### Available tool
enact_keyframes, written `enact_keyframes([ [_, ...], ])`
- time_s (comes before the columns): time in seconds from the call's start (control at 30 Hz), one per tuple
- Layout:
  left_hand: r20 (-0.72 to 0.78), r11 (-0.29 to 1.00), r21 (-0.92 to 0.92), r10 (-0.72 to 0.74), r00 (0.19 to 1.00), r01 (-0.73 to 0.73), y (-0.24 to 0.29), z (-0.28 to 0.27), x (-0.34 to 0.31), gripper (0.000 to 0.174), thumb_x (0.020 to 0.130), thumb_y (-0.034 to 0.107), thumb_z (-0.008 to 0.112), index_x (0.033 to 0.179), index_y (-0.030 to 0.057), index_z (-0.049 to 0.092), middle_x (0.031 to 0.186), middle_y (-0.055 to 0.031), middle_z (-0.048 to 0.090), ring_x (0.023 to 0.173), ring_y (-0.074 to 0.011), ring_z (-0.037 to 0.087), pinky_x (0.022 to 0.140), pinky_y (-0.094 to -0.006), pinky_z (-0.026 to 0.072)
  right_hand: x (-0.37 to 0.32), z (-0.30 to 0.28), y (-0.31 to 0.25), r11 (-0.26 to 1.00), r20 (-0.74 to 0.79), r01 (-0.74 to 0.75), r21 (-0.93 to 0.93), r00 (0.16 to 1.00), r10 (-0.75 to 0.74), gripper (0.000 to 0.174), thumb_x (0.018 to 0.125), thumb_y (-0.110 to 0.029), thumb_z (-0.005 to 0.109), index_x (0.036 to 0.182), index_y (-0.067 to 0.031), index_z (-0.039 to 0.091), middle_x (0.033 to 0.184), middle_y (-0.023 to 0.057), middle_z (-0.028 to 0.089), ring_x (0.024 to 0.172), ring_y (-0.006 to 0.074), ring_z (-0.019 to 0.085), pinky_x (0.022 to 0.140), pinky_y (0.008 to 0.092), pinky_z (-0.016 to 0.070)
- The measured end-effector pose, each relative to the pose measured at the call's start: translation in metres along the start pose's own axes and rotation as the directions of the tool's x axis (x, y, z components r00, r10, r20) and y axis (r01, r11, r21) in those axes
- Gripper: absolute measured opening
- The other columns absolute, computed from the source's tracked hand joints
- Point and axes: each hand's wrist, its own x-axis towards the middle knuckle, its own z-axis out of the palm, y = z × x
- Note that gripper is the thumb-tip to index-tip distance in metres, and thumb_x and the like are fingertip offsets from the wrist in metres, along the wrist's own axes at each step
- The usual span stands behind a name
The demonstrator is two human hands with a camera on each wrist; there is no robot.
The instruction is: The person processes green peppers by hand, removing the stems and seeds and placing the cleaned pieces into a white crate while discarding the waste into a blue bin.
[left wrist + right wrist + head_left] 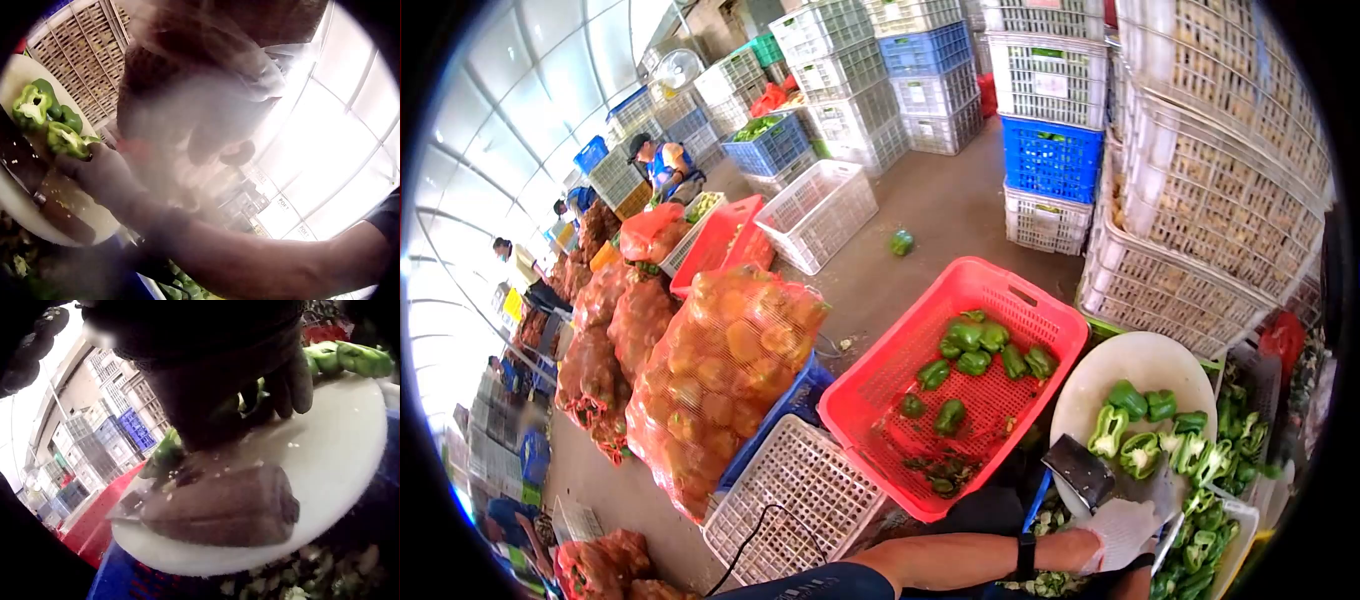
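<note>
Pepper halves lie on a round white board. A knife with a dark blade and brown handle rests on the board, no hand round its handle. My gloved left hand is over the board's lower edge, a large blur in the left wrist view; its fingers cannot be made out. My right hand reaches across the board, fingers and thumb around a pepper half; in the head view it is mostly hidden.
Left of the board stands a red crate holding whole green peppers. Cut peppers fill containers at the right. Beyond are stacked crates, net sacks, a white crate and people working. One pepper lies on the floor.
</note>
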Motion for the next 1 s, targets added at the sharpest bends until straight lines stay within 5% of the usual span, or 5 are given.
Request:
enact_keyframes([
  [0.17, -0.071, 0.971, -0.192, 0.129, 0.989, -0.141, -0.017, -0.012, -0.027, 0.024, 0.090, 0.023, 0.072, 0.093, -0.0010, 0.074, 0.084, -0.0290, 0.072, 0.087, -0.0451, 0.075, 0.078, -0.0547, 0.0597, -0.006, -0.081, -0.048, 0.983, 0.211, -0.159, -0.095, 0.962, 0.176, 0.109, 0.084, -0.051, 0.087, 0.172, -0.0115, 0.037, 0.178, 0.0150, 0.038, 0.135, 0.0381, 0.065, 0.111, 0.0441, 0.0566],
  [0.47, -0.301, 0.994, -0.008, -0.106, 0.948, 0.108, 0.112, -0.152, -0.007, 0.033, 0.091, 0.025, 0.073, 0.113, -0.0001, 0.075, 0.093, -0.0245, 0.074, 0.086, -0.0450, 0.074, 0.079, -0.0523, 0.0594, 0.037, 0.044, 0.077, 0.848, -0.037, 0.380, -0.369, 0.906, -0.422, 0.044, 0.103, -0.018, 0.058, 0.146, -0.0090, 0.064, 0.153, 0.0099, 0.058, 0.135, 0.0296, 0.059, 0.099, 0.0444, 0.0593],
  [0.73, -0.336, 0.980, 0.071, -0.153, 0.929, 0.187, 0.085, -0.149, 0.012, 0.025, 0.096, 0.027, 0.071, 0.107, 0.0063, 0.079, 0.095, -0.0186, 0.077, 0.090, -0.0407, 0.074, 0.083, -0.0499, 0.0601, -0.014, -0.023, 0.047, 0.956, -0.216, 0.151, 0.250, 0.972, -0.097, 0.031, 0.102, -0.018, 0.070, 0.129, -0.0027, 0.071, 0.125, 0.0105, 0.070, 0.111, 0.0239, 0.066, 0.091, 0.0388, 0.0571],
  [0.87, -0.225, 0.966, 0.054, -0.236, 0.945, 0.254, 0.069, -0.155, 0.029, 0.022, 0.098, 0.028, 0.071, 0.104, 0.0095, 0.081, 0.096, -0.0157, 0.079, 0.092, -0.0386, 0.074, 0.085, -0.0486, 0.0604, -0.098, -0.087, 0.020, 0.478, -0.078, -0.065, 0.876, 0.959, 0.273, 0.026, 0.102, -0.018, 0.075, 0.120, 0.0005, 0.075, 0.111, 0.0108, 0.077, 0.098, 0.0211, 0.070, 0.087, 0.0360, 0.0560],
  [1.0, 0.057, 0.691, -0.601, -0.465, 0.884, 0.402, 0.074, -0.150, 0.046, 0.052, 0.095, 0.033, 0.081, 0.134, -0.0002, 0.073, 0.115, -0.0108, 0.080, 0.110, -0.0239, 0.076, 0.091, -0.0383, 0.0626, -0.167, -0.135, -0.009, -0.142, -0.106, 0.156, 0.978, 0.945, 0.308, 0.030, 0.097, -0.022, 0.083, 0.115, 0.0015, 0.076, 0.110, 0.0081, 0.078, 0.090, 0.0192, 0.072, 0.083, 0.0363, 0.0586],
])
